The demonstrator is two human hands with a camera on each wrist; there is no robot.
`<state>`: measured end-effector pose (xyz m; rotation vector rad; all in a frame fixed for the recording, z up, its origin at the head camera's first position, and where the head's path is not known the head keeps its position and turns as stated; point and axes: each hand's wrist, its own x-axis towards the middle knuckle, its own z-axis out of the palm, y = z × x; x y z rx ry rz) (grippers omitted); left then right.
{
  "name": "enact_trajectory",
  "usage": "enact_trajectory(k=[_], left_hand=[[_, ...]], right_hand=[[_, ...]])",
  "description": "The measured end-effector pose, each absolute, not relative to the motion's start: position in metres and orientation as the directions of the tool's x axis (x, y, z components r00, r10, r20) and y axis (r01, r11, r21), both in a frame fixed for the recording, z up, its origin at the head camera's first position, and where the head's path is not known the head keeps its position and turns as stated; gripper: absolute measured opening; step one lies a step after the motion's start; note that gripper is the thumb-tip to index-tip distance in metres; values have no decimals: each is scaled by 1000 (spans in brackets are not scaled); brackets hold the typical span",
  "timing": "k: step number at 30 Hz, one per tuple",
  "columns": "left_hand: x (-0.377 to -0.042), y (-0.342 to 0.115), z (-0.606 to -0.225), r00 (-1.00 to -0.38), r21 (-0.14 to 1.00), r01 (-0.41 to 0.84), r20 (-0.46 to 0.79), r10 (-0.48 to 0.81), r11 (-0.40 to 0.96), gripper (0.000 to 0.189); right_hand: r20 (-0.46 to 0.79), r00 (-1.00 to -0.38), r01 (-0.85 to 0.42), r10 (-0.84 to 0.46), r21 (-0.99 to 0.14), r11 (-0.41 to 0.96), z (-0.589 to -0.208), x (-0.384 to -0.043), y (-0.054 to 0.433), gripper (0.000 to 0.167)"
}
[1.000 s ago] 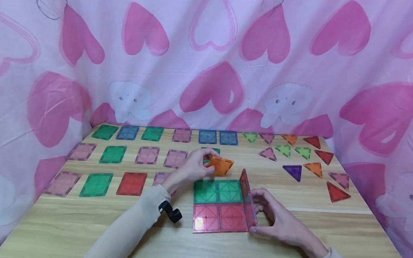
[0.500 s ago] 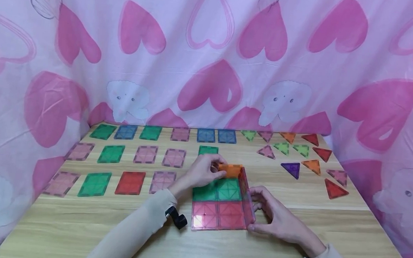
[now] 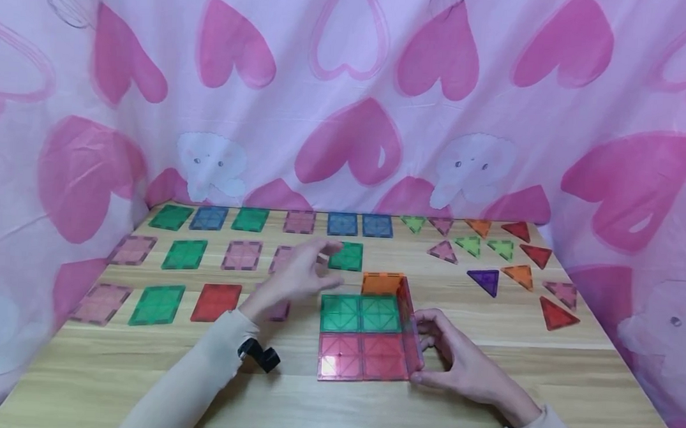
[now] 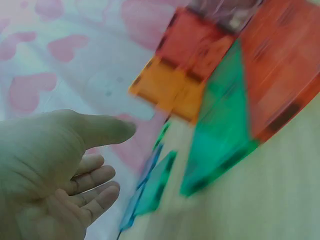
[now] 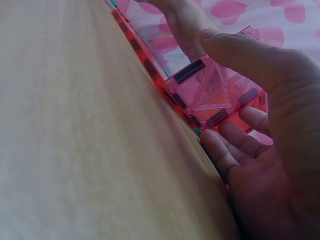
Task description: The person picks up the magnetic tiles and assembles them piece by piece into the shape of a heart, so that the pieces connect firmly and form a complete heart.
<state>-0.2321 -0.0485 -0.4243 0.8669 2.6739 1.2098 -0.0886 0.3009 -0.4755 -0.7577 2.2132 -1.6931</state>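
A square base of magnetic tiles lies on the table, with green tiles [image 3: 341,313] at the back and red tiles [image 3: 341,357] in front. Along its right side stand a pink magnetic tile [image 5: 210,95] and a red tile [image 4: 192,45] behind it. An orange tile [image 3: 383,284] stands upright at the back right corner. My right hand [image 3: 457,359] holds the pink tile from outside, thumb at its near edge and fingers by its outer face. To the left of the base, my left hand [image 3: 297,276] is in the air with fingers apart, holding nothing, near a loose green tile [image 3: 347,257].
Loose square tiles lie in rows at the left and back, among them a red square [image 3: 216,303] and a blue square [image 3: 342,224]. Several triangles, including a purple triangle [image 3: 484,281], lie at the back right. A heart-patterned curtain [image 3: 348,99] surrounds the wooden table [image 3: 334,411].
My left hand brought the orange tile to the back right corner of the base, let it go standing there, and drew back left. My right hand has stayed at the pink tile.
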Motion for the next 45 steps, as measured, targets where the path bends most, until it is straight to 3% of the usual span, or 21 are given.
enact_trajectory(k=[4,11,23,30,35,45], left_hand=[[-250,-51,-429,-830,657,493,160,534,570,69],[-271,-46,-445,-760,579,572,108,641,581,82],[-272,-50,-447,-759,470,620,156,632,628,65],[-271,-64,-439,-723,566,625,160,672,538,39],[-273,-71,-441,-711,543,656,212,670,524,22],[-259,-80,-442,-750,639,582,185,635,503,20]], right_hand=[[107,-836,-247,-539,-949,196,-474,-89,303,81],[77,-843,-225,-532,-949,221,-475,-90,302,82],[59,-846,-215,-530,-948,236,-473,-89,302,82],[91,-835,-240,-543,-948,211,-476,-89,302,81],[112,-831,-260,-545,-944,201,-476,-89,302,81],[93,-835,-245,-542,-945,216,-476,-88,302,81]])
